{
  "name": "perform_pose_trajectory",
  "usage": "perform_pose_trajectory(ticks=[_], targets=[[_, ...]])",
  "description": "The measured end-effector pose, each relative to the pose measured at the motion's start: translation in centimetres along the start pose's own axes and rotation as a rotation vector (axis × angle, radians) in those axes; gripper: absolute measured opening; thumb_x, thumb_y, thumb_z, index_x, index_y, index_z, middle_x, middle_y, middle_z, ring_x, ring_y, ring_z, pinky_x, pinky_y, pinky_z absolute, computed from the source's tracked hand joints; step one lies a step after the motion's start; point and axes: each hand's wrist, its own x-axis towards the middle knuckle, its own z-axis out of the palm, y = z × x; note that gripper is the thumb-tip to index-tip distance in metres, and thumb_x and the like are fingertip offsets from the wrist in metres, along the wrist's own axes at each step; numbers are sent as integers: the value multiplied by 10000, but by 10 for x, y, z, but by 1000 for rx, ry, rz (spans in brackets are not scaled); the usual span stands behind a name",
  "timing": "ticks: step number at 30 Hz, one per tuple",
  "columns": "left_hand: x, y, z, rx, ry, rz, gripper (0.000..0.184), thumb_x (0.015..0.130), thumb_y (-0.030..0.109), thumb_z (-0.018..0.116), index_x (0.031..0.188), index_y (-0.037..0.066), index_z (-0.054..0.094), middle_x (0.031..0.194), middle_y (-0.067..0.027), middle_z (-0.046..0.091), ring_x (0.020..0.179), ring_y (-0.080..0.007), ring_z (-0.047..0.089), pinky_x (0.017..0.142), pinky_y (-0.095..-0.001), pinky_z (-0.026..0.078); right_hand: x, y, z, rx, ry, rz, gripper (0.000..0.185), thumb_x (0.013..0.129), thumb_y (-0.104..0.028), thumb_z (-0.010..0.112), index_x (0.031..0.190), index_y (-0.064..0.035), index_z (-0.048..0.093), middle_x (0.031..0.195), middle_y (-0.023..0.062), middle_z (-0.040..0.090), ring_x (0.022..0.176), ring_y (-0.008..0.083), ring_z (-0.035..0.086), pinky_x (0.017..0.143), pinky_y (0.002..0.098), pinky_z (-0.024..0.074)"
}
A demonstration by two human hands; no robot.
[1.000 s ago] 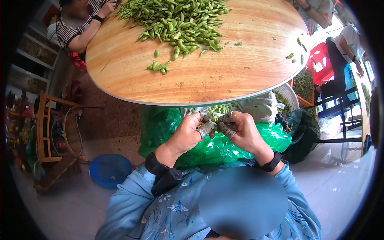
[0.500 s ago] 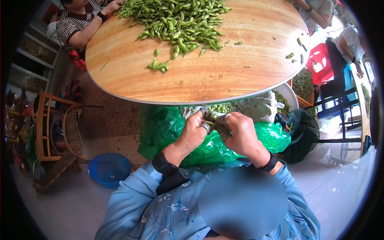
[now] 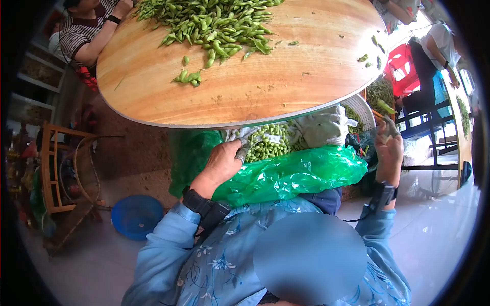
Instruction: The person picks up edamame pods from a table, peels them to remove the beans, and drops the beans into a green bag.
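My left hand (image 3: pixel 225 160), with wrapped fingertips, is at the left edge of the shelled green beans (image 3: pixel 268 145). Its fingers are bent together, and whatever they hold is hidden. The beans lie below the table edge, behind the green plastic bag (image 3: pixel 293 171). Out to the right, my right hand (image 3: pixel 388 145) is raised with its wrapped fingers loosely apart. A green pod (image 3: pixel 386 106) shows just beyond those fingertips, seemingly free of them.
On the round wooden table (image 3: pixel 255 97) lie a heap of pods (image 3: pixel 214 25) and a small cluster (image 3: pixel 189 77). A blue basin (image 3: pixel 137 217) and a wooden chair (image 3: pixel 51 168) stand left. A person in stripes (image 3: pixel 84 35) sits at upper left; a red chair (image 3: pixel 403 71) is right.
My hands, earlier together over the beans, have parted. The right one has swung far right, and a pod now shows beyond it. The left has moved slightly left. The view has shifted slightly.
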Motion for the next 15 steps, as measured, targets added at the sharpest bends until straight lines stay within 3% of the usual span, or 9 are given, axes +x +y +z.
perform_pose_trajectory(ticks=[1,3,5,7,9,11,13,15], targets=[[-2,4,0,-32,-63,-70,211,722,95,524,918,33,568,788,-222,561,760,-363,554,632,-391,433,3,-2,-9,80,38,-7,114,816,-200,524,790,-89,536,720,35,581,550,99,527,419,183,341],[-2,-4,20,-95,-102,52,190,745,132,535,909,40,569,804,-204,570,762,-348,560,637,-379,440,0,7,-8,27,87,5,139,821,-210,520,808,-74,546,708,18,578,564,82,529,411,175,332],[-5,-5,38,-157,-220,183,208,762,194,505,901,51,564,824,-181,579,767,-343,553,658,-406,438,-22,36,24,-550,-145,-50,162,814,-208,525,824,-53,574,701,12,580,591,64,536,420,179,340],[-8,-3,44,-154,-316,152,206,762,203,502,875,47,577,823,-180,581,772,-345,552,666,-406,436,-33,66,53,-949,-470,-72,219,800,-218,538,833,-8,595,699,-1,580,617,102,554,459,231,396],[-12,-8,51,-96,-489,150,202,755,205,505,844,47,594,814,-176,584,777,-347,550,675,-408,434,-31,109,71,-1087,-827,-195,251,794,-208,549,883,21,599,735,33,594,681,108,550,598,232,448],[-16,-13,54,-144,-462,141,205,741,201,508,830,44,606,808,-175,586,777,-348,549,680,-409,433,-33,135,96,-1376,-1029,-238,254,765,-243,576,868,-14,613,738,76,619,655,165,583,608,271,460],[-16,-14,51,-191,-481,166,212,725,188,513,852,43,605,820,-173,587,780,-350,547,678,-413,432,-27,168,105,-1556,-1144,-503,189,725,-226,588,828,-73,631,718,110,607,663,244,591,609,334,465],[-16,-17,54,-201,-470,175,208,712,173,525,849,36,602,821,-166,587,775,-347,547,675,-414,431,-22,197,111,-1730,-1189,-567,165,687,-213,583,798,-99,630,733,116,595,683,304,569,601,400,452]])
